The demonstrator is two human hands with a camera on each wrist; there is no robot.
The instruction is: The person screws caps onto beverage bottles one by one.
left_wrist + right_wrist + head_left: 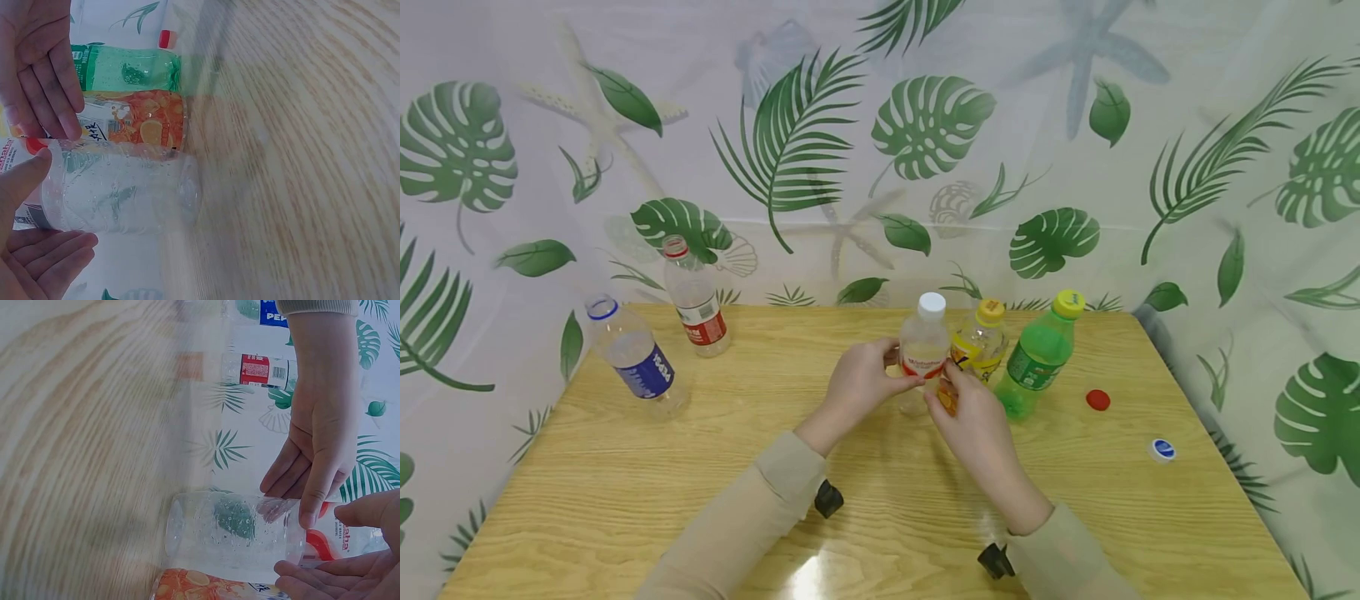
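Observation:
A clear plastic bottle (924, 342) with a white cap and a red-and-white label stands upright at the middle of the table. My left hand (865, 379) holds it from the left, thumb across the front and fingers behind. On its other side, my right hand (977, 421) touches it near the label with fairly straight fingers. Close to the right hand are an orange-drink bottle (979, 343) with a yellow cap and a green bottle (1037, 358) with a yellow-green cap. In the right wrist view, droplets cover the held bottle (234, 525).
At the left stand two uncapped bottles, one with a blue Pepsi label (646, 372) and one with a red label (703, 321). A red cap (1098, 400) and a white-and-blue cap (1162, 451) lie at the right. A leaf-patterned cloth (820, 275) hangs behind the wooden table (700, 467).

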